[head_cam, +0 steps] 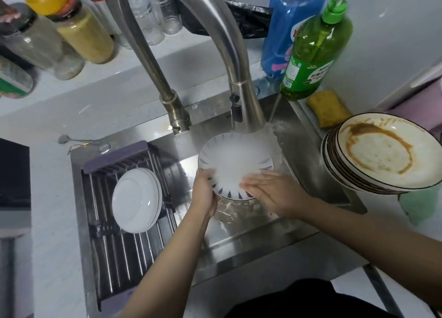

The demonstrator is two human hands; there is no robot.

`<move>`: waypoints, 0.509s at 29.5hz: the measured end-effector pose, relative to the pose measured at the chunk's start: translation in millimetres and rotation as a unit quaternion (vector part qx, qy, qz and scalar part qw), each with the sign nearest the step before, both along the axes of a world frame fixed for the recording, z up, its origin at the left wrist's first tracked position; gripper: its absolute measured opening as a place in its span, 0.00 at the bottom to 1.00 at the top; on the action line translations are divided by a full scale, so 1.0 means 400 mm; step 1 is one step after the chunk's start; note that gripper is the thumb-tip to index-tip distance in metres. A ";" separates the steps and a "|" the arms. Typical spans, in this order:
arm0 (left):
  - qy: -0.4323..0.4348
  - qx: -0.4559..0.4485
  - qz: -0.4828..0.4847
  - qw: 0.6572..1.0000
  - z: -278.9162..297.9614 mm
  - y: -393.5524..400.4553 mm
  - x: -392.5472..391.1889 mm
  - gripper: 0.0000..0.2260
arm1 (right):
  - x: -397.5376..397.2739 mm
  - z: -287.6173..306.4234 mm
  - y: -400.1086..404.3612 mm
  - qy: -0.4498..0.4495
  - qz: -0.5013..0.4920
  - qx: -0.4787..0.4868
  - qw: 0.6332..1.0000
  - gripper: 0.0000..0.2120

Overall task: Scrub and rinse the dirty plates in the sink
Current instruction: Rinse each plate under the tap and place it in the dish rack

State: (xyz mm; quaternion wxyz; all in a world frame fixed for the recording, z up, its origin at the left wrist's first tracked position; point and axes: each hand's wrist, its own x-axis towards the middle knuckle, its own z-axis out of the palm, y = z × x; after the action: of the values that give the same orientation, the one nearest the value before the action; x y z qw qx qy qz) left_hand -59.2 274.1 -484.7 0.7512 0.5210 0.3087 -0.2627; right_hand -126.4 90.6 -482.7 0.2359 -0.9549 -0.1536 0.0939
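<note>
A white plate with blue rim marks (235,159) is held over the steel sink (251,231), under water spraying from the faucet head (244,107). My left hand (203,193) grips the plate's near left rim, thumb on top. My right hand (270,189) lies flat with straight fingers on the plate's near surface. A stack of several dirty plates (380,155), the top one smeared with brown sauce, sits on the counter to the right. Clean white plates (136,200) lie on the drying rack (119,253) over the sink's left half.
A yellow sponge (328,110) lies behind the dirty stack, beside a green dish soap bottle (313,52) and a blue bottle (287,28). Jars and bottles crowd the back left counter. A dark stovetop edge (14,174) is at far left.
</note>
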 end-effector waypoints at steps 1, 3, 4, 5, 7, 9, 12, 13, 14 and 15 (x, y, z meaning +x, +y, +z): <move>-0.007 -0.002 -0.013 1.000 0.002 0.004 -0.007 0.19 | 0.012 0.002 0.000 0.016 0.000 -0.035 0.999 0.36; -0.020 -0.002 -0.040 0.999 -0.003 0.003 -0.018 0.17 | 0.034 -0.008 0.008 0.074 -0.035 -0.096 0.992 0.38; -0.022 0.002 -0.054 0.998 -0.003 0.002 -0.023 0.16 | 0.048 -0.012 0.023 0.137 -0.056 -0.110 0.983 0.34; -0.017 0.007 -0.072 0.997 -0.004 -0.003 -0.026 0.15 | 0.066 -0.018 0.042 0.189 -0.076 -0.100 0.974 0.30; 0.005 0.017 -0.121 0.992 -0.001 -0.023 -0.040 0.12 | 0.095 -0.027 0.098 0.221 -0.093 -0.064 0.969 0.27; 0.016 0.022 -0.142 0.989 0.008 -0.039 -0.044 0.14 | 0.114 -0.014 0.149 0.227 -0.061 -0.033 0.972 0.26; -0.016 0.019 -0.108 0.994 -0.015 -0.005 -0.020 0.21 | 0.090 0.011 0.156 0.268 0.046 0.060 0.960 0.23; -0.019 0.030 -0.089 0.995 -0.016 0.013 -0.009 0.22 | 0.070 0.013 0.132 0.274 0.079 0.077 0.956 0.22; -0.019 0.041 -0.072 0.996 -0.023 0.033 0.005 0.22 | 0.052 0.017 0.103 0.263 0.098 0.067 0.957 0.23; -0.016 0.052 -0.071 0.996 -0.029 0.053 0.016 0.23 | 0.036 0.015 0.072 0.241 0.098 0.036 0.965 0.25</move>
State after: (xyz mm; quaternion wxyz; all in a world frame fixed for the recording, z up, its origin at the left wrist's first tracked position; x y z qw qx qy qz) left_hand -52.9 295.2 -496.5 0.7074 0.5839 0.2724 -0.2904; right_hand -111.9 119.2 -476.8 0.2896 -0.8754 -0.1883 0.3382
